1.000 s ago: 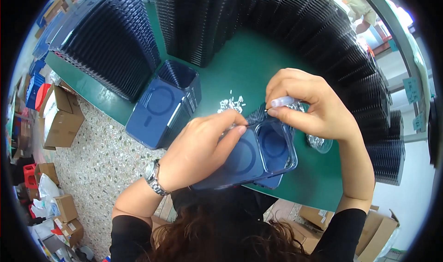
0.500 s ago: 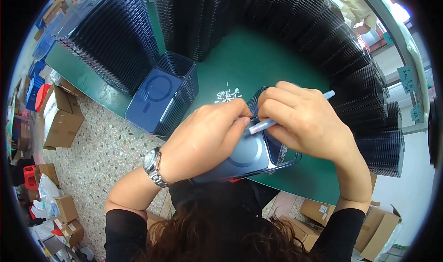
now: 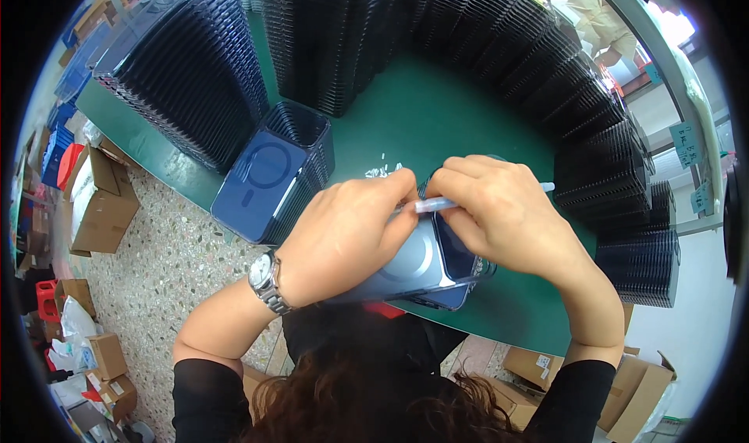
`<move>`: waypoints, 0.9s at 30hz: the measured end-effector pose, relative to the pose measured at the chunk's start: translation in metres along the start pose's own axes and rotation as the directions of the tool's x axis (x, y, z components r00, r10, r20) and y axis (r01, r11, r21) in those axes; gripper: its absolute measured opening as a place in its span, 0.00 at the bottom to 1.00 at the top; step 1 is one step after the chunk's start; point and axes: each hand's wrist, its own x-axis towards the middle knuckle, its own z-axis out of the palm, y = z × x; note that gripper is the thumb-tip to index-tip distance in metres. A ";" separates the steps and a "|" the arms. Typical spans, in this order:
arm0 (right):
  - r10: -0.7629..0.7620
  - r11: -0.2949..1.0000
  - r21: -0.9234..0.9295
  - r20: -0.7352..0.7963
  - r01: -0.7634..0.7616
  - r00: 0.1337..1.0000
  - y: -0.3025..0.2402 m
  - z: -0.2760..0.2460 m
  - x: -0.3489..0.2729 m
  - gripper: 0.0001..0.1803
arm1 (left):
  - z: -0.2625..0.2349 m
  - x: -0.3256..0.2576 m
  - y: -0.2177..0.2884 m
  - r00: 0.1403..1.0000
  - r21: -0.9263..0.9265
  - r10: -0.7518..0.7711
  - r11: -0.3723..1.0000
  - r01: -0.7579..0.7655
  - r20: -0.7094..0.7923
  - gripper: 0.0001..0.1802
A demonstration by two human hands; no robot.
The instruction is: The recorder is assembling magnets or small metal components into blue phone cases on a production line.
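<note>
My left hand point(image 3: 343, 236), with a silver wristwatch point(image 3: 265, 279) on its wrist, is closed on the edge of a dark blue phone case point(image 3: 413, 259) that has a pale ring on its back. In my right hand point(image 3: 507, 220) is a slim whitish pen-like tool point(image 3: 438, 205). The tool's near end meets my left thumb and fingertips at the case's upper edge; what lies between those fingertips is hidden. Beneath the held case shows another dark case point(image 3: 449, 296). Small silvery pieces point(image 3: 382, 170) lie on the table just beyond my hands.
A low stack of blue cases point(image 3: 261, 181) stands left of my hands on the green table point(image 3: 437, 103). Tall stacks of dark cases point(image 3: 183, 76) rise at far left, with more stacks point(image 3: 538, 60) curving around the right. Cardboard boxes point(image 3: 101, 201) sit on the floor. Another person point(image 3: 597, 14) is at top right.
The tool has swung flatter and its near end has moved up to my left fingertips. My right hand sits slightly lower, and the held case has tilted. The whole view has shifted a little.
</note>
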 end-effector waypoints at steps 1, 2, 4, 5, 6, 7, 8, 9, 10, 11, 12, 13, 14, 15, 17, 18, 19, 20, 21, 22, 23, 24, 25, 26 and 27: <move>-0.019 0.999 0.032 -0.039 0.021 0.999 0.004 0.002 0.000 0.09 | 0.001 0.001 0.000 1.000 0.002 -0.003 1.000 0.003 -0.002 0.07; -0.023 0.999 0.033 -0.039 0.024 0.999 0.005 0.000 0.000 0.09 | 0.002 0.002 0.000 1.000 0.042 0.005 0.999 -0.004 -0.023 0.08; 0.013 1.000 0.002 -0.015 -0.013 1.000 0.005 -0.006 0.000 0.10 | 0.003 0.003 -0.001 0.999 0.084 0.014 0.996 -0.010 -0.047 0.08; 0.009 1.000 0.002 -0.017 -0.009 1.000 0.002 -0.009 -0.001 0.10 | 0.004 0.003 -0.002 0.998 0.086 0.018 0.996 -0.014 -0.056 0.09; 0.026 0.999 -0.043 -0.029 -0.027 0.999 -0.003 -0.012 -0.004 0.10 | 0.004 0.004 -0.002 0.998 0.088 0.023 0.996 -0.018 -0.065 0.09; 0.047 0.995 -0.090 -0.045 -0.051 0.998 -0.007 -0.014 -0.007 0.11 | 0.004 0.004 -0.002 0.998 0.092 0.028 0.996 -0.022 -0.065 0.09; 0.047 0.994 -0.093 -0.051 -0.052 0.998 -0.008 -0.012 -0.008 0.11 | 0.003 0.005 0.000 0.997 0.119 0.044 0.992 -0.036 -0.064 0.09; 0.041 0.987 -0.155 -0.029 -0.045 0.999 -0.008 -0.009 -0.008 0.12 | 0.003 0.006 0.001 0.996 0.147 0.059 0.988 -0.050 -0.063 0.09; 0.036 0.975 -0.219 -0.006 -0.037 0.999 -0.009 -0.008 -0.009 0.13 | 0.003 0.006 0.003 0.996 0.151 0.067 0.987 -0.056 -0.063 0.09; 0.028 0.964 -0.265 -0.006 -0.029 1.000 -0.011 -0.008 -0.009 0.10 | 0.004 0.005 0.006 0.994 0.197 0.073 0.979 -0.055 -0.082 0.09; 0.027 0.962 -0.271 -0.013 -0.030 1.000 -0.012 -0.008 -0.010 0.10 | 0.004 0.005 0.008 0.992 0.243 0.080 0.968 -0.053 -0.101 0.08; 0.037 0.950 -0.308 -0.036 -0.047 0.999 -0.013 -0.006 -0.011 0.09 | 0.004 0.005 0.010 0.991 0.248 0.085 0.967 -0.057 -0.102 0.08; 0.046 0.937 -0.344 -0.061 -0.064 0.997 -0.014 -0.004 -0.012 0.08 | 0.004 0.006 0.013 0.988 0.292 0.098 0.955 -0.059 -0.119 0.08; 0.045 0.932 -0.355 -0.107 -0.081 0.993 -0.014 -0.004 -0.012 0.07 | 0.003 0.007 0.016 0.984 0.336 0.112 0.940 -0.060 -0.136 0.08; 0.035 0.936 -0.339 -0.166 -0.090 0.986 -0.013 -0.004 -0.014 0.07 | -0.002 0.008 0.025 0.986 0.338 0.103 0.940 -0.053 -0.132 0.07; 0.026 0.941 -0.323 -0.219 -0.098 0.975 -0.012 -0.004 -0.014 0.08 | -0.005 0.009 0.030 0.988 0.336 0.092 0.941 -0.045 -0.127 0.06; 0.020 0.941 -0.324 -0.228 -0.095 0.973 -0.009 -0.005 -0.015 0.08 | -0.008 0.007 0.034 0.987 0.345 0.096 0.938 -0.046 -0.130 0.06; -0.080 0.938 -0.345 -0.311 -0.034 0.947 -0.004 -0.007 -0.016 0.09 | -0.013 0.004 0.037 0.982 0.286 0.140 0.953 -0.099 -0.127 0.05; -0.180 0.929 -0.370 -0.389 0.026 0.904 0.000 -0.010 -0.017 0.11 | -0.019 0.001 0.040 0.975 0.228 0.183 0.962 -0.151 -0.125 0.06; -0.183 0.927 -0.373 -0.396 0.025 0.900 0.002 -0.011 -0.021 0.11 | -0.029 -0.001 0.046 0.974 0.235 0.188 0.960 -0.155 -0.126 0.06; -0.261 0.907 -0.418 -0.469 0.048 0.844 0.003 -0.012 -0.027 0.12 | -0.040 -0.002 0.053 0.980 0.073 0.191 0.980 -0.187 -0.061 0.08; -0.337 0.884 -0.464 -0.534 0.064 0.775 0.004 -0.013 -0.034 0.14 | -0.049 -0.003 0.056 0.979 -0.092 0.203 0.975 -0.202 0.006 0.10; -0.354 0.878 -0.476 -0.568 0.054 0.743 0.007 -0.010 -0.040 0.15 | -0.056 0.004 0.045 0.958 -0.249 0.245 0.947 -0.204 0.147 0.19; -0.355 0.878 -0.476 -0.578 0.049 0.735 0.006 -0.011 -0.040 0.15 | -0.058 0.004 0.041 0.957 -0.238 0.247 0.949 -0.207 0.152 0.19; -0.388 0.864 -0.503 -0.624 0.031 0.678 0.005 -0.011 -0.039 0.15 | -0.056 0.004 0.035 0.953 -0.450 0.114 0.893 0.027 0.282 0.24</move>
